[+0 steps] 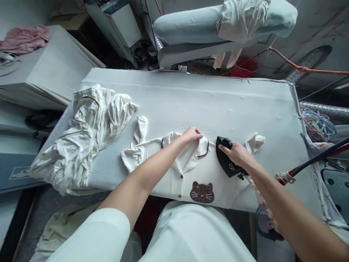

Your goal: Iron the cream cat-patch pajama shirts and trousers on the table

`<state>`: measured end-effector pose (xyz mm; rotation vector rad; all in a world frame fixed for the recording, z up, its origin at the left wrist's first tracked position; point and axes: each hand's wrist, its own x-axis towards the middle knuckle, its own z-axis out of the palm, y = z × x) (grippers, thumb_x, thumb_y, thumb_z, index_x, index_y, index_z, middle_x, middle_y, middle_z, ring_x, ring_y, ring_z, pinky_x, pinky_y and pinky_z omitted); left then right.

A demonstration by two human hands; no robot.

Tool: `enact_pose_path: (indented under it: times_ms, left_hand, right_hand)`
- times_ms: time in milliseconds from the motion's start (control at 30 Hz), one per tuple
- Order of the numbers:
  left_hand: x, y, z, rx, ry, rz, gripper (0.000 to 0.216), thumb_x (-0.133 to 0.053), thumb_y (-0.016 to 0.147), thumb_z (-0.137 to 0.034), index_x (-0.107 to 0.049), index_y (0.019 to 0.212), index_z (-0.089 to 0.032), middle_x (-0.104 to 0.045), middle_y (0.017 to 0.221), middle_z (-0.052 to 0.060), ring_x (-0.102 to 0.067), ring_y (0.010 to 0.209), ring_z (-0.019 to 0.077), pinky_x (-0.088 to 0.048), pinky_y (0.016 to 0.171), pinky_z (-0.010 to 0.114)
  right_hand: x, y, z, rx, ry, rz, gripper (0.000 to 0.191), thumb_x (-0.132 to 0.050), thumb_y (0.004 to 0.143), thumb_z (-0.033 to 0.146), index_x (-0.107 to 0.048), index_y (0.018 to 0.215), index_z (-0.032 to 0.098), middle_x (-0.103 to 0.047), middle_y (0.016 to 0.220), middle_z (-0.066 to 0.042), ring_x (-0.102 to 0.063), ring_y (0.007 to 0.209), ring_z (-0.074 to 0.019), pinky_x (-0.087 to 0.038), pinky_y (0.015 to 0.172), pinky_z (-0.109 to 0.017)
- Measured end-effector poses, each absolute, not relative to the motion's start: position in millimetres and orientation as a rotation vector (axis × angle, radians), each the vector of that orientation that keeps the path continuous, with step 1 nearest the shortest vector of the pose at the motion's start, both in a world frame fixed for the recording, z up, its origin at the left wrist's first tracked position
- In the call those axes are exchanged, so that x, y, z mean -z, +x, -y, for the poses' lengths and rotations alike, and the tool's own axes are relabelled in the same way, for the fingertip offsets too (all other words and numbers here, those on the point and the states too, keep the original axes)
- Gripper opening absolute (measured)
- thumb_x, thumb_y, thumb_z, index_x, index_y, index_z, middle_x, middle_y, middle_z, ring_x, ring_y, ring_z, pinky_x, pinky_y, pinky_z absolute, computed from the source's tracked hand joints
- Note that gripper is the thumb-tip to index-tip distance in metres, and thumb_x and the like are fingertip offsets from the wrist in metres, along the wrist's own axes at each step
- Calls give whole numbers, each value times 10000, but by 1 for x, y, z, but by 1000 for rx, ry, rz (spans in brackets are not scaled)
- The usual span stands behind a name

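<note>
A cream button-up shirt [169,183] with a dark-piped collar lies spread along the near side of the padded board, and a brown leopard-print cat patch [202,192] sits low on its front. My left hand [192,134] pinches the shirt's collar near its upper edge, fingers closed. In my right hand [236,153] is the handle of a black iron [227,162], its soleplate down over the shirt's right shoulder area. Part of the shirt's left half is hidden under my left forearm. One sleeve end [255,142] sticks out beyond the iron.
Crumpled cream garments [89,134] are heaped on the left of the ironing board [191,96]. Behind it stands a padded sleeve arm [188,27] draped with a beige cloth [242,20]. A cord and red hose [319,156] run in from the right. A red bucket [247,66] stands behind.
</note>
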<state>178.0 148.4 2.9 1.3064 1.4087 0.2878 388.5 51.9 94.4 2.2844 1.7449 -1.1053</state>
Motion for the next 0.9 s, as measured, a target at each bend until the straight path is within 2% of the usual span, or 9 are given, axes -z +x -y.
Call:
enact_pose_path:
  times_ms: [100, 267, 400, 533, 600, 667, 767, 833, 900]
  left_hand:
    - [2, 177, -157, -217, 1337, -1319, 28, -711, 736, -164, -690, 737, -147, -634, 595, 11, -593, 585, 151, -474, 606, 264]
    - [5, 186, -170, -157, 1448, -1288, 201, -730, 729, -129, -709, 929, -131, -661, 656, 15, -621, 639, 167, -492, 664, 276]
    - [-7, 165, -162, -222, 1601, -1312, 177, -684, 807, -184, -708, 982, -171, -735, 924, 67, -664, 878, 213, -491, 828, 313]
    - [-20, 97, -134, -424, 1914, -1712, 209, -630, 862, -244, -685, 1060, -202, -692, 1180, 108, -574, 1182, 287, -412, 1003, 393]
    - [-21, 66, -124, -293, 1925, -1883, 168, -646, 838, -252, -685, 993, -200, -695, 1134, 118, -566, 1165, 310, -404, 990, 426]
    - [-18, 47, -122, -159, 1909, -1906, 80, -630, 839, -250, -681, 881, -205, -708, 1032, 107, -583, 1096, 302, -408, 958, 430]
    - [-13, 38, -132, -138, 1960, -1839, 100, -597, 854, -242, -689, 857, -205, -711, 1014, 109, -583, 1096, 293, -404, 976, 431]
    - [-13, 34, -145, -187, 2066, -1673, 165, -578, 849, -207, -708, 950, -207, -693, 1178, 115, -555, 1200, 284, -390, 1037, 420]
    - [-15, 27, -161, -194, 2215, -1329, 239, -583, 824, -181, -719, 1014, -233, -573, 1449, 74, -447, 1379, 265, -321, 1147, 409]
  right_hand:
    - [-100, 360, -34, 1274, 2206, -1831, 497, -503, 888, 687, -612, 804, 210, -669, 670, -45, -574, 555, -181, -356, 509, -294]
    - [-87, 276, -7, 1214, 2061, -1912, 310, -587, 885, 520, -647, 824, 221, -711, 796, -69, -631, 692, -221, -365, 573, -302]
    - [-76, 275, -35, 1169, 2299, -1876, 386, -554, 899, 578, -673, 931, 212, -718, 827, -86, -643, 703, -230, -397, 589, -313]
    - [-78, 301, -90, 1197, 2298, -1782, 439, -524, 900, 604, -666, 860, 191, -684, 716, -59, -611, 606, -188, -387, 556, -293]
    - [-78, 293, -111, 1186, 1979, -1949, 421, -583, 863, 616, -667, 812, 207, -672, 690, -36, -601, 599, -176, -374, 559, -284]
    - [-76, 271, -123, 996, 1691, -2167, 388, -644, 824, 609, -681, 797, 224, -671, 702, -34, -613, 649, -189, -370, 591, -288]
    - [-74, 232, -133, 743, 1614, -2240, 391, -620, 839, 615, -702, 849, 233, -697, 780, -68, -640, 734, -231, -379, 629, -310]
    - [-77, 219, -131, 736, 1662, -2142, 416, -600, 849, 631, -701, 870, 229, -713, 827, -93, -652, 756, -256, -388, 631, -322]
    - [-84, 216, -118, 789, 1712, -2067, 453, -598, 839, 670, -692, 850, 227, -719, 837, -103, -656, 768, -270, -388, 625, -325]
